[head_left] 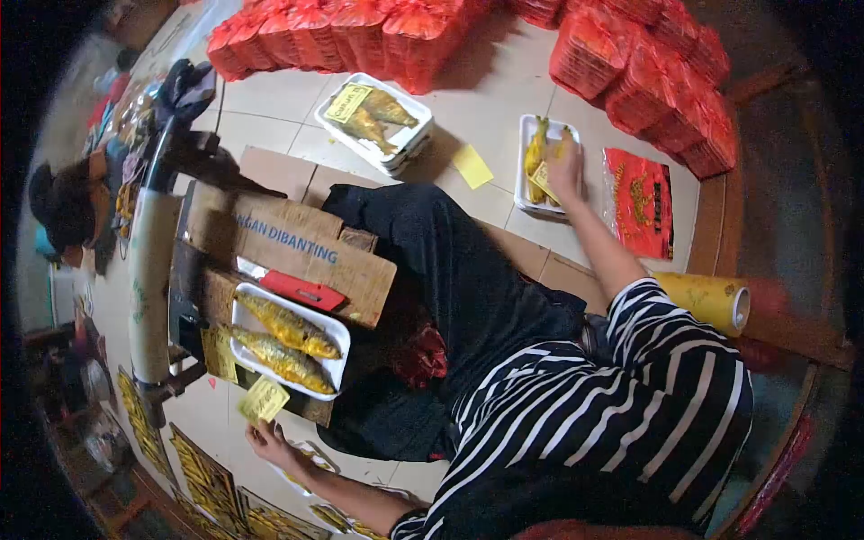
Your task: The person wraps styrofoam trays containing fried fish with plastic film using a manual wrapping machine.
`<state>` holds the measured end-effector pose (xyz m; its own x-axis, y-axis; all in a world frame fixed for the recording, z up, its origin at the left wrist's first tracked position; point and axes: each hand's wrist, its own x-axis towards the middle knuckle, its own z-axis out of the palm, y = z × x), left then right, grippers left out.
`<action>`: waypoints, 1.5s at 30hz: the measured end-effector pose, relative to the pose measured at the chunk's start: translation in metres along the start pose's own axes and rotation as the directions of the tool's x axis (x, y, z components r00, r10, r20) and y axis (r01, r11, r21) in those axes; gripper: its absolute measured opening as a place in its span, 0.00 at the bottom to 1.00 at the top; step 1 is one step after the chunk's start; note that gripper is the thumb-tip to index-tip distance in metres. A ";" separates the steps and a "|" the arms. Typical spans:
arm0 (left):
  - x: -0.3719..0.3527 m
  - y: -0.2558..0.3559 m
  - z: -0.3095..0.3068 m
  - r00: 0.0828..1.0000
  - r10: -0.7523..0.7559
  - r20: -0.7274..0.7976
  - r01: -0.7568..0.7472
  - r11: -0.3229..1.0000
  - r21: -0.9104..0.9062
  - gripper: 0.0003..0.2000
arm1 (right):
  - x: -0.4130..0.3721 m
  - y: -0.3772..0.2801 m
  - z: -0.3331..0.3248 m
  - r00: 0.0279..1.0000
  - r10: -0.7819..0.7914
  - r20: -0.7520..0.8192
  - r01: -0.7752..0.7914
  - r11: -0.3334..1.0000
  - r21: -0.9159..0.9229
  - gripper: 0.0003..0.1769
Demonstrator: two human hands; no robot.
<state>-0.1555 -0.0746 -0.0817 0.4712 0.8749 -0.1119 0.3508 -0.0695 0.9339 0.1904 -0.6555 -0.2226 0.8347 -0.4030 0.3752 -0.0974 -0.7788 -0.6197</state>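
My left hand (268, 441) pinches a yellow printed label (263, 400) at the near corner of a white tray (315, 382) with two yellowish fish (286, 362). That tray lies beside a cardboard flap (279, 238) with blue print, and a red cutter (301, 290) rests on the cardboard. At the upper right, my right hand (564, 166) is over a stacked white tray (525, 148) holding yellow fish (536, 153) and a label. The right fingertips are over the fish, blurred, and what they hold, if anything, cannot be made out.
Another white tray stack (418, 126) with labelled fish stands on the tiles. Near it lies a yellow paper (472, 166). Red bagged bundles (670, 112) line the back. A red printed bag (639, 202) and yellow roll (697, 301) are at right; a pale film roll (153, 279) is at left.
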 end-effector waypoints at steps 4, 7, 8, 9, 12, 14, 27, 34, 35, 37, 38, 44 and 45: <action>-0.024 0.037 0.005 0.969 -0.139 -0.202 0.083 0.962 -0.261 0.19 | -0.005 0.150 -0.002 0.702 0.651 0.288 -0.685 0.728 0.024 0.28; -0.043 0.058 0.010 0.992 -0.083 -0.094 0.050 0.951 -0.305 0.17 | -0.009 0.167 0.024 0.629 0.494 0.600 -0.743 0.608 0.278 0.37; -0.036 0.046 0.003 1.000 0.003 -0.027 -0.009 0.977 -0.211 0.14 | -0.010 0.134 0.004 0.604 0.420 0.678 -0.758 0.566 0.325 0.39; -0.029 0.033 -0.004 0.995 0.089 0.040 -0.084 0.989 -0.125 0.12 | -0.008 0.121 0.002 0.613 0.480 0.628 -0.762 0.571 0.307 0.38; -0.050 0.085 0.048 0.998 0.001 -0.062 -0.012 0.984 -0.177 0.09 | -0.013 0.139 0.016 0.624 0.425 0.656 -0.781 0.354 0.514 0.30; -0.041 0.063 0.040 0.989 -0.033 -0.141 0.003 0.978 -0.210 0.17 | -0.018 0.144 0.012 0.524 0.362 0.771 -0.851 0.233 0.470 0.24; -0.006 -0.005 0.065 0.733 0.650 -0.200 -0.338 0.604 0.722 0.10 | -0.019 0.254 -0.195 0.732 0.637 0.241 -0.602 0.771 -0.210 0.21; -0.052 0.075 0.065 0.869 0.237 -0.434 -0.301 0.950 -0.084 0.07 | 0.070 0.193 -0.075 0.853 -0.444 0.275 0.514 0.808 -0.287 0.19; -0.064 0.092 0.070 0.932 0.175 -0.318 -0.282 0.900 -0.331 0.04 | 0.052 0.098 -0.056 0.895 -0.333 0.298 0.329 0.942 0.067 0.21; -0.089 0.118 0.089 0.999 0.034 0.020 -0.018 0.844 -0.537 0.05 | 0.010 -0.058 -0.016 0.875 -0.340 0.345 0.131 0.852 0.507 0.25; -0.092 0.117 0.099 0.992 0.010 0.127 0.047 0.899 -0.436 0.07 | -0.015 -0.128 -0.013 0.828 -0.399 0.395 0.120 0.813 0.570 0.26; -0.098 0.100 0.122 0.991 0.134 -0.030 -0.117 0.938 0.327 0.16 | -0.122 -0.296 0.003 0.429 -0.830 0.356 0.470 0.542 0.697 0.21; -0.099 0.103 0.121 0.983 0.171 -0.067 -0.128 0.900 0.416 0.16 | -0.132 -0.301 0.007 0.411 -0.841 0.353 0.481 0.528 0.699 0.21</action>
<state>-0.0684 -0.2264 -0.0152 0.4687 0.8804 0.0722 0.5921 -0.3738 0.7139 0.1137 -0.3641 -0.0902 0.6159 0.6589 0.4319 0.7292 -0.2693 -0.6291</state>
